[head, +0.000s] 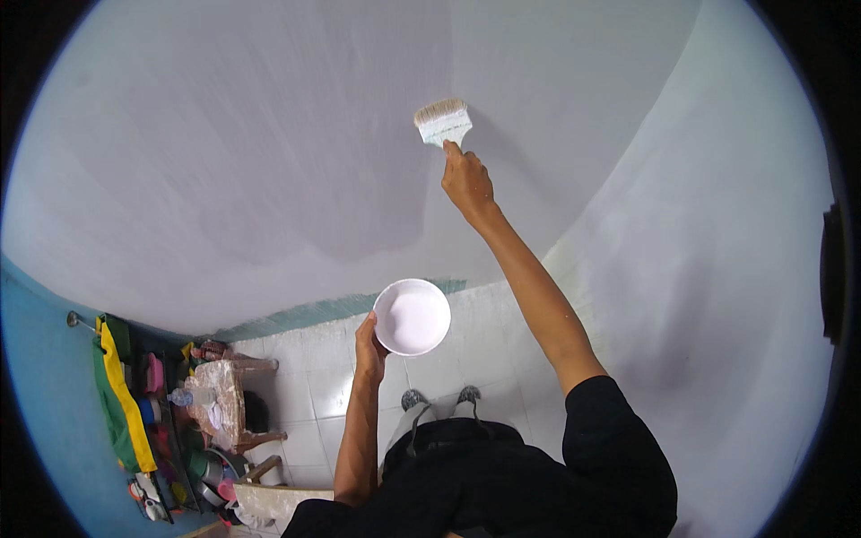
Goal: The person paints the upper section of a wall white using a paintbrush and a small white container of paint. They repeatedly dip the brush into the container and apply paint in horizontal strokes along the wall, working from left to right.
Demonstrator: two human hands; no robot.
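Observation:
My right hand [469,178] grips the handle of a wide flat paintbrush [445,122] whose head and ferrule are coated in white paint. Its bristles point up and lie against or just off the wall [323,134]; I cannot tell which. A darker lilac-grey area covers the wall's middle, left of the brush, with a paler part to its right. Below, at waist height, my left hand [370,350] holds a round white tub [412,317] by its left side. Pale pinkish-white paint is in the tub.
A green strip [303,316] runs along the wall's foot above white floor tiles [329,397]. On the left stand a paint-splashed wooden stool [225,397] with a plastic bottle [190,397], and a rack hung with green-yellow cloth [121,397]. Another wall [686,269] rises on the right.

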